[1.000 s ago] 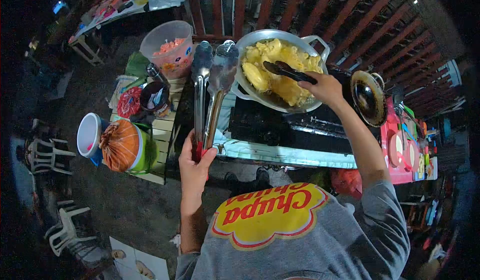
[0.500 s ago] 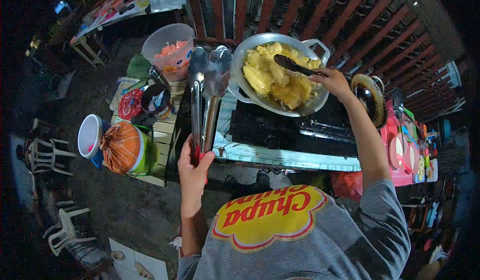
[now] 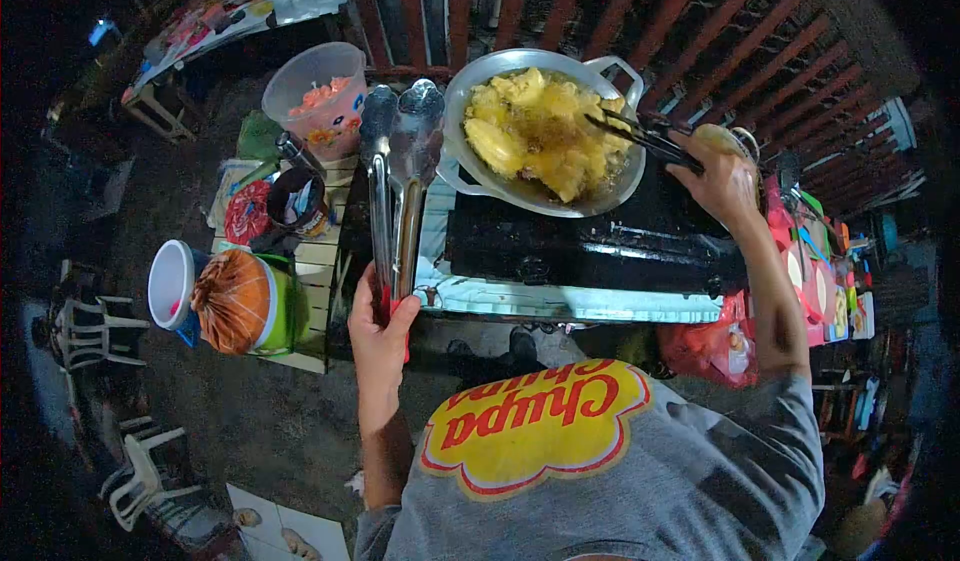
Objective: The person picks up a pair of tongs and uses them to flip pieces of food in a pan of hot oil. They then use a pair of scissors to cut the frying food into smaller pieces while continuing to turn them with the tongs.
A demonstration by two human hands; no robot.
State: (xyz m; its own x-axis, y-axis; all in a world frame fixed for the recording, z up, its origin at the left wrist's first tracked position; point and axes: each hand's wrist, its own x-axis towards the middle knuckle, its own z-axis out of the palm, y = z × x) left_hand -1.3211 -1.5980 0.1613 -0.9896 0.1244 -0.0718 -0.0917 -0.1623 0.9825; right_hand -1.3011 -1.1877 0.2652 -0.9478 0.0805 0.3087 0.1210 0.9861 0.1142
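My left hand [image 3: 382, 339] is closed around the red-gripped end of long metal tongs [image 3: 396, 196], whose wide heads point away from me, left of the wok. In my right hand [image 3: 722, 183] are black tongs [image 3: 645, 139], their tips apart over the right part of the wok. The two-handled metal wok [image 3: 473, 183] sits on a black stove [image 3: 580, 251]. Yellow battered pieces [image 3: 495, 146] fry in bubbling oil inside it. Nothing shows clamped between the black tips.
Left of the stove stand a clear tub [image 3: 315, 71] with orange-pink pieces, a dark pot [image 3: 296, 201] and a cloth-covered green bucket [image 3: 235, 301]. A smaller oily pan [image 3: 745, 146] and pink trays [image 3: 800, 281] are at right. A red plastic bag [image 3: 715, 346] hangs near the front edge. Wooden slats [image 3: 580, 11] rise behind.
My right hand has moved right, drawing the black tongs from the wok's middle to its right side, and their tips have spread. My left hand still holds the metal tongs. The view has shifted slightly.
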